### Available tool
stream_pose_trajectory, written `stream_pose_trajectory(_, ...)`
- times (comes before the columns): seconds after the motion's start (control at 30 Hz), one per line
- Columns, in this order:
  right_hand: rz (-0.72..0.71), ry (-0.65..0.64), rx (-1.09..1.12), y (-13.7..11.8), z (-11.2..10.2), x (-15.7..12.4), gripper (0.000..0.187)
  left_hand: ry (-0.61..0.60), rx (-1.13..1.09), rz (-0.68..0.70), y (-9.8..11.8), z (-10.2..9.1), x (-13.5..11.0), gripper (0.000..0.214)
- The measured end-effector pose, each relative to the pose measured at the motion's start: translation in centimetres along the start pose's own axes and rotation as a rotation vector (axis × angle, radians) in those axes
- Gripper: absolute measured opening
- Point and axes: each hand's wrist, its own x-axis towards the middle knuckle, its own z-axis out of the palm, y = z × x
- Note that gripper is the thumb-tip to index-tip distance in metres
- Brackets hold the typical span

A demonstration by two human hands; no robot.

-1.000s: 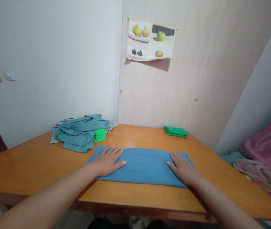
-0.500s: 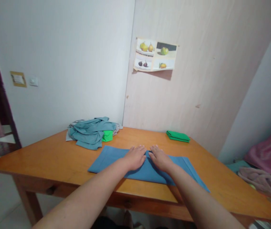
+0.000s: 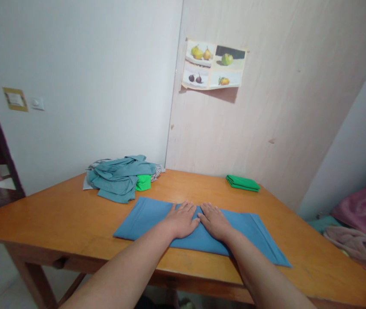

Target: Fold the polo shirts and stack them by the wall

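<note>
Resting left hand (image 3: 183,222) and right hand (image 3: 215,222) unclenched, palm-down, on folded blue cloth (image 3: 199,241), lower centre of frame; with crumpled clothes (image 3: 118,177) left of centre, folded green cloth (image 3: 242,183) right of centre.

1. The wooden table (image 3: 57,214) is showing a smooth, faint sheen.
2. Blue cloth (image 3: 199,240) is lying matt and smooth near its front edge.
3. Teal cloth (image 3: 115,176) is looking matt and wrinkled toward its back-left corner.
</note>
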Motion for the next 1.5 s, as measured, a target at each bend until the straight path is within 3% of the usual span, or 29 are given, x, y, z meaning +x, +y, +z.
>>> stream_pose_trajectory(0.23, -0.003, 0.029, 0.009, 1.7, -0.5, -1.1, 0.084, -0.016, 0.010, -0.012, -0.1, -0.1, 0.0, 0.073)
stream_pose_trajectory(0.37, 0.086, 0.045, -0.016, 5.0, -1.1, -2.3, 0.087, -0.022, 0.021, -0.015, 0.0, -0.3, 0.0, 0.075)
stream_pose_trajectory(0.53, 0.299, 0.060, -0.111, 10.0, -1.9, -4.3, 0.084, -0.038, 0.017, -0.017, 0.0, -0.4, 0.0, 0.074)
stream_pose_trajectory(0.63, 0.331, 0.057, -0.105, 11.9, -2.1, -5.2, 0.078, -0.039, 0.003, -0.010, -0.1, -0.3, 0.0, 0.073)
stream_pose_trajectory(0.97, 0.310, 0.067, -0.119, 12.3, -1.9, -5.2, 0.075, -0.041, -0.028, -0.017, 0.2, -0.6, -0.1, 0.072)
stream_pose_trajectory(1.13, 0.304, 0.082, -0.154, 10.1, -2.4, -5.1, 0.074, -0.032, -0.012, -0.010, 0.0, -0.6, -0.2, 0.074)
stream_pose_trajectory(1.33, 0.098, 0.093, -0.040, 1.9, -3.3, -3.5, 0.075, 0.055, -0.113, -0.027, -0.5, -0.5, 0.8, 0.069)
stream_pose_trajectory(1.5, -0.002, 0.059, 0.020, -3.3, -2.3, -1.7, 0.071, 0.137, -0.256, -0.125, -1.2, -0.9, 1.9, 0.064)
